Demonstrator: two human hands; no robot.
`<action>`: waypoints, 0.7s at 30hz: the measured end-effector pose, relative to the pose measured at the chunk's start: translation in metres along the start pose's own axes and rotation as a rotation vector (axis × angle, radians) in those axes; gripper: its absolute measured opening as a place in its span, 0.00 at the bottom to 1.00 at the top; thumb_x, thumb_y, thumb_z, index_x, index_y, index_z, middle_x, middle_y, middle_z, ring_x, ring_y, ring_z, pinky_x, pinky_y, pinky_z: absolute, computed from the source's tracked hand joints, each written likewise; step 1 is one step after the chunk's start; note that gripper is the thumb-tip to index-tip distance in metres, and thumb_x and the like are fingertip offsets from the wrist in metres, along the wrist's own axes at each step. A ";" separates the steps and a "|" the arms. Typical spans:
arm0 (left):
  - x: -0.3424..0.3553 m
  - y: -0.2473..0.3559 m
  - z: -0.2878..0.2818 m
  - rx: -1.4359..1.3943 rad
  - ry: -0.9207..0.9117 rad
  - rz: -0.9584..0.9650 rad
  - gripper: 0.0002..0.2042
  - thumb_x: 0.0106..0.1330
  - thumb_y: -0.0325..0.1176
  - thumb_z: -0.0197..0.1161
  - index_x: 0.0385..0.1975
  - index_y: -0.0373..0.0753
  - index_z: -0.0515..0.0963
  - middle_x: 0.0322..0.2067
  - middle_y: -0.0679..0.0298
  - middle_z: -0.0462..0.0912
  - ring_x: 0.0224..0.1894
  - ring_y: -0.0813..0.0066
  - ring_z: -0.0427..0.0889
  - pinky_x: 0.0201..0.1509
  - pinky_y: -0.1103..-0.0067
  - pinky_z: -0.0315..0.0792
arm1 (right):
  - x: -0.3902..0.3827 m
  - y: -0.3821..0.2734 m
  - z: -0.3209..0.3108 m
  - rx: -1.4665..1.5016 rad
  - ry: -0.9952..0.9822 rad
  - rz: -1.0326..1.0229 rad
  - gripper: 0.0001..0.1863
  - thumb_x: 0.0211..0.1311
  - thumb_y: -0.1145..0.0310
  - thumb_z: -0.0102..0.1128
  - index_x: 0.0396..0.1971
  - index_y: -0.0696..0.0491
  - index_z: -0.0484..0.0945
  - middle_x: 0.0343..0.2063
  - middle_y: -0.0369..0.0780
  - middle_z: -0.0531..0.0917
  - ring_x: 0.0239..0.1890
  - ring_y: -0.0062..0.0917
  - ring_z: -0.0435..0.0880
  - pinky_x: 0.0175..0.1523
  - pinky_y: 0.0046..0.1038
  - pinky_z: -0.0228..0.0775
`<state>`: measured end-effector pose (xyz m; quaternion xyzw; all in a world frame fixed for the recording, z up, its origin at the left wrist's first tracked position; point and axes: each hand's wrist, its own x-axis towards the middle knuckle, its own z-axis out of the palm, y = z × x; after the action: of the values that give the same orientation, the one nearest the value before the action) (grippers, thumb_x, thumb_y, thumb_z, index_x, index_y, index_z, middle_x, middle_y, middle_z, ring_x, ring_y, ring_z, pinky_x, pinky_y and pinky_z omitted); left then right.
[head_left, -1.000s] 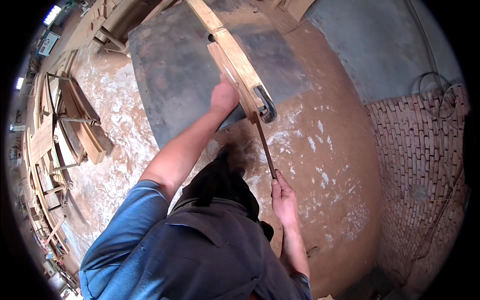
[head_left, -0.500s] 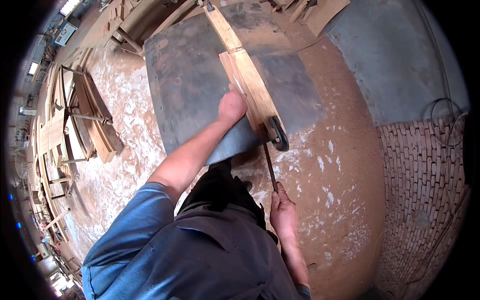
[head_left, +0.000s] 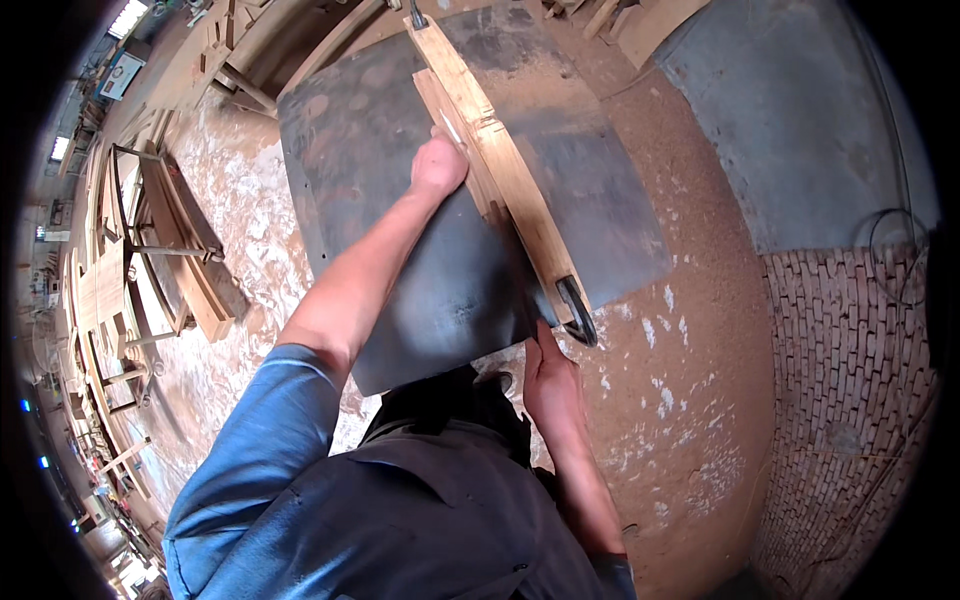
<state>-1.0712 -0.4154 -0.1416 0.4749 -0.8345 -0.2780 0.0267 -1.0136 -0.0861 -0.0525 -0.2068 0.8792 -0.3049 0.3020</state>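
One strip [head_left: 483, 190] now sits higher up the beam [head_left: 503, 160]

Measured against the notch [head_left: 488, 122] in the beam, upper centre of the frame, the strip has slid away from the person: its far end, a little below the notch half a second ago, now reaches above it. Its near end, then close to the clamp [head_left: 577, 303] right of centre, is now well apart from it. The strip lies on the dark table [head_left: 345, 185], along the beam's left side.

The left hand [head_left: 440, 165], upper centre, is closed over the strip, though its fingertips are partly hidden. The right hand [head_left: 552, 388], below centre, has come up to the table's lower edge; it was well below that edge before. Its thumb and fingers are closed on the lower end of the dark stick [head_left: 521, 270], which was mostly past the edge and now lies largely over the table.

Strip and stick appear to have advanced together, judging by how both shifted along the beam. The stick seems to meet the strip's near end, but against the dark surface one cannot tell whether they are joined or merely touching.
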 end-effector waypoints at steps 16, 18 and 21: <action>0.153 -0.006 -0.071 -0.018 -0.147 -0.183 0.23 0.61 0.40 0.55 0.52 0.29 0.73 0.40 0.47 0.84 0.37 0.57 0.86 0.42 0.69 0.78 | 0.141 -0.074 0.051 -0.068 0.163 -0.328 0.21 0.73 0.58 0.43 0.57 0.54 0.71 0.30 0.54 0.83 0.35 0.53 0.82 0.42 0.49 0.74; 0.163 0.002 -0.069 -0.006 -0.010 -0.228 0.25 0.56 0.39 0.58 0.48 0.25 0.73 0.27 0.52 0.83 0.25 0.63 0.85 0.26 0.70 0.77 | 0.156 -0.088 0.049 -0.101 0.065 -0.281 0.22 0.73 0.57 0.43 0.57 0.54 0.71 0.32 0.55 0.83 0.36 0.53 0.82 0.43 0.48 0.74; 0.163 0.008 -0.090 0.087 -0.290 -0.108 0.24 0.53 0.37 0.58 0.48 0.26 0.74 0.30 0.50 0.83 0.25 0.62 0.85 0.27 0.70 0.78 | 0.153 -0.112 0.035 -0.077 -0.048 -0.188 0.22 0.72 0.58 0.44 0.57 0.55 0.71 0.38 0.55 0.82 0.41 0.51 0.81 0.46 0.44 0.73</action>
<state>-1.1389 -0.5834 -0.0969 0.4748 -0.8140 -0.3084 -0.1297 -1.0822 -0.2656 -0.0630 -0.3073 0.8594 -0.2930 0.2850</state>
